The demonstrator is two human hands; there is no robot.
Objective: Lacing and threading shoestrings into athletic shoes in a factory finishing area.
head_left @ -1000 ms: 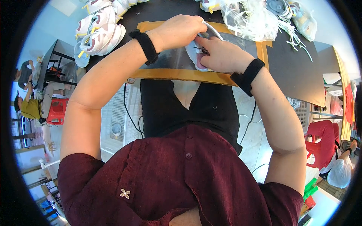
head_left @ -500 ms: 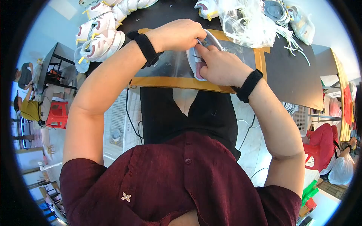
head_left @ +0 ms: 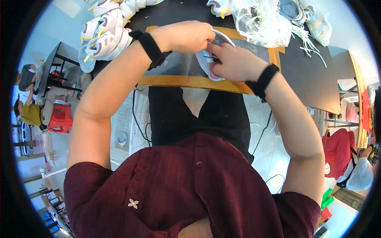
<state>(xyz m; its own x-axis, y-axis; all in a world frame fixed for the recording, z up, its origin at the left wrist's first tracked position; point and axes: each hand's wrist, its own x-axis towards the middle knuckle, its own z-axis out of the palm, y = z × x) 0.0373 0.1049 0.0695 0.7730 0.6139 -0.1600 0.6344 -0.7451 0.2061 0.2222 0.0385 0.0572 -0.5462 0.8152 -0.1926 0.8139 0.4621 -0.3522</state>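
A white and pink shoe (head_left: 203, 65) lies on the work surface in front of me, partly covered by both hands. My left hand (head_left: 190, 36) is closed on its far left edge, knuckles up. My right hand (head_left: 238, 63) is closed over the near right part, its fingertips close to those of the left. From the right hand's fingers a thin dark tool (head_left: 210, 58) sticks out to the left; its exact kind is hidden. Beneath is a clear sheet (head_left: 178, 65) edged with brown tape (head_left: 186, 81).
White and pink sneakers (head_left: 109, 41) with yellow tabs are heaped at the left. A plastic bag of white laces (head_left: 264, 25) lies at the back right, beside a grey coil (head_left: 291, 12). White crates (head_left: 126, 127) stand below the table, near a black cable (head_left: 139, 123).
The shoe has shifted slightly up and to the right under my hands. My right hand has moved a little right, and more of the dark tool shows.
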